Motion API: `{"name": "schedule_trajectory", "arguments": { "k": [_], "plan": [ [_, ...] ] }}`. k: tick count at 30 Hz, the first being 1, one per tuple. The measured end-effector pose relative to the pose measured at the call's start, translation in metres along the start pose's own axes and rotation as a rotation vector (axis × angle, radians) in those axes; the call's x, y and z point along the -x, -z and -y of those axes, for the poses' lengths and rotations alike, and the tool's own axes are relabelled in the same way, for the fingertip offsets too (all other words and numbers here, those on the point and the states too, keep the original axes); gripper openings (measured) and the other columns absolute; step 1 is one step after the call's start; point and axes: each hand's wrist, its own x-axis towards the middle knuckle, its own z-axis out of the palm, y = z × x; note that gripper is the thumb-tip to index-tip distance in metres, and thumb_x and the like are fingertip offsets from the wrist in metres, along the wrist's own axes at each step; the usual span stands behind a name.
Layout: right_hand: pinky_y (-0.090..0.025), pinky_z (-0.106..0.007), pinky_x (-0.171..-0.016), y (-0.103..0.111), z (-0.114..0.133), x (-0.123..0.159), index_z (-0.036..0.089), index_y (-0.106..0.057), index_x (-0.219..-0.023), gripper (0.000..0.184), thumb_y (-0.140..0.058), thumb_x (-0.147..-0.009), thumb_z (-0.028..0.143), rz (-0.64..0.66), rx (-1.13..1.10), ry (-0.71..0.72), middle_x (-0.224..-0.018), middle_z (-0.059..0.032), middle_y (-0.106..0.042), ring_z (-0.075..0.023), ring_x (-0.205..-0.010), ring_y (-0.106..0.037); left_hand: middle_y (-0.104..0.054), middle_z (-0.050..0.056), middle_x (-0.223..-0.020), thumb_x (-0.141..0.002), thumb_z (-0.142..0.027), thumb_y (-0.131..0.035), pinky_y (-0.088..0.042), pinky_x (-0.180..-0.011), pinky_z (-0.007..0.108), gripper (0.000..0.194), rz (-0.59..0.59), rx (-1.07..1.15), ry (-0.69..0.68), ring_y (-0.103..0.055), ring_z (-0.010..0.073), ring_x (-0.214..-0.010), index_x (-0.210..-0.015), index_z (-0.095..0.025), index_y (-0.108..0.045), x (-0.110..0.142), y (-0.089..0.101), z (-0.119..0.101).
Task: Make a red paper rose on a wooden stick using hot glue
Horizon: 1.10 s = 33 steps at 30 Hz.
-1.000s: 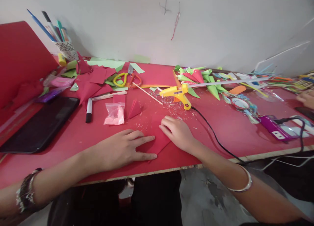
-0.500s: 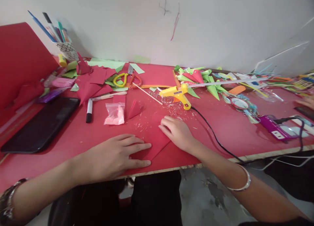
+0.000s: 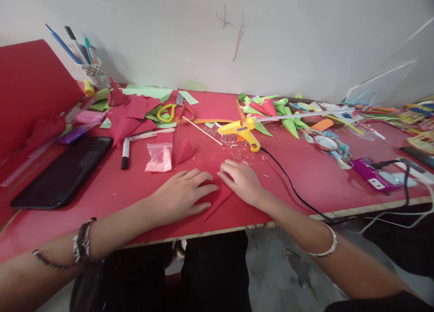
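Observation:
A piece of red paper (image 3: 217, 204) with a pointed near corner lies on the red table, partly hidden by both hands. My left hand (image 3: 185, 195) rests flat on its left part, fingers stretched out and slightly apart. My right hand (image 3: 242, 182) presses the paper's far right part with fingers bent and held together; the fingertips of both hands are close to each other. Beyond the hands stand a small folded red paper cone (image 3: 185, 151) and a small plastic bag of pink material (image 3: 159, 158).
A yellow glue gun (image 3: 241, 132) lies ahead, its black cord running right to a purple power strip (image 3: 375, 174). Scissors (image 3: 166, 114), a marker (image 3: 125, 153), red paper scraps (image 3: 125, 117) and a black phone (image 3: 64, 172) are at left. Green paper cones (image 3: 290, 122) lie behind.
My left hand has moved forward and right over the red paper, closer to my right hand. The right hand has barely moved. The other person's hand at far right is out of view.

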Motion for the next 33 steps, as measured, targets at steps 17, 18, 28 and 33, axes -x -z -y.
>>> {"name": "schedule_trajectory", "arguments": {
  "k": [17,18,28,33],
  "plan": [
    [-0.035,-0.028,-0.072,0.006,0.002,0.007,0.017,-0.051,-0.084,0.009,-0.044,-0.082,0.022,-0.173,-0.055,-0.001,-0.084,-0.0050,-0.052,-0.0169,-0.080,-0.046,-0.029,0.001,-0.138,-0.075,-0.052,-0.046,-0.024,-0.098,0.046,0.058,0.069,0.069,0.065,-0.029,0.0273,-0.119,-0.129,-0.035,-0.031,0.011,0.004,0.001],
    [-0.035,-0.030,-0.075,0.009,0.004,0.011,0.017,-0.052,-0.086,0.010,-0.044,-0.081,0.021,-0.198,-0.038,0.010,-0.087,-0.0062,-0.052,-0.0181,-0.083,-0.046,-0.029,0.001,-0.138,-0.075,-0.052,-0.047,-0.024,-0.098,0.046,0.059,0.070,0.078,0.061,-0.029,0.0271,-0.118,-0.129,-0.035,-0.031,0.011,0.005,0.001],
    [-0.036,-0.035,-0.085,0.018,0.031,0.058,0.020,-0.057,-0.105,0.028,-0.042,-0.082,0.018,-0.002,-0.065,0.413,-0.098,-0.0068,-0.054,-0.0186,-0.093,-0.044,-0.026,0.001,-0.139,-0.071,-0.048,-0.052,-0.023,-0.099,0.047,0.064,0.095,0.121,0.082,-0.025,0.0278,-0.121,-0.130,-0.034,-0.030,0.012,0.003,0.002],
    [-0.038,-0.036,-0.083,0.011,0.031,0.060,0.021,-0.056,-0.109,0.031,-0.043,-0.080,0.018,-0.019,-0.084,0.421,-0.098,-0.0068,-0.056,-0.0189,-0.094,-0.045,-0.025,0.000,-0.139,-0.070,-0.047,-0.052,-0.022,-0.099,0.048,0.066,0.116,0.126,0.092,-0.024,0.0285,-0.121,-0.130,-0.036,-0.028,0.012,0.001,0.003]
  ]
}}
